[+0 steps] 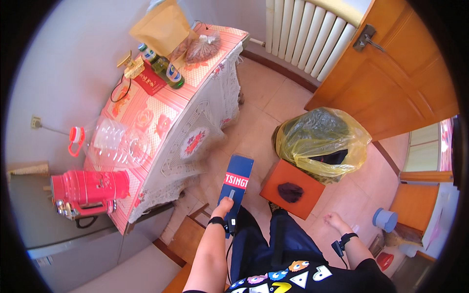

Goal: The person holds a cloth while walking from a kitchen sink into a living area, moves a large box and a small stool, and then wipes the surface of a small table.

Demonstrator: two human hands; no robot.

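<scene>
My left hand [226, 205] holds a small clear strip-like object [231, 194] over a blue cardboard box [240, 168] with a red band and white lettering, which stands at my left leg. My right hand [332, 219] hangs at my right side, fingers loosely curled, with nothing visible in it. Between the hands and farther forward is an orange-red box [282, 205] with a dark crumpled item [290, 192] on top. Behind it, a yellow plastic bag [318, 135] lines a container with dark contents.
A cloth-covered table [172, 113] at left bears a green glass bottle [168, 71], a clear plastic jug [117, 143], a pink insulated flask [91, 186] and a paper bag [161, 25]. A wooden door [395, 73] stands at right, near a white radiator [306, 36]. A wooden stool [187, 234] is low at left.
</scene>
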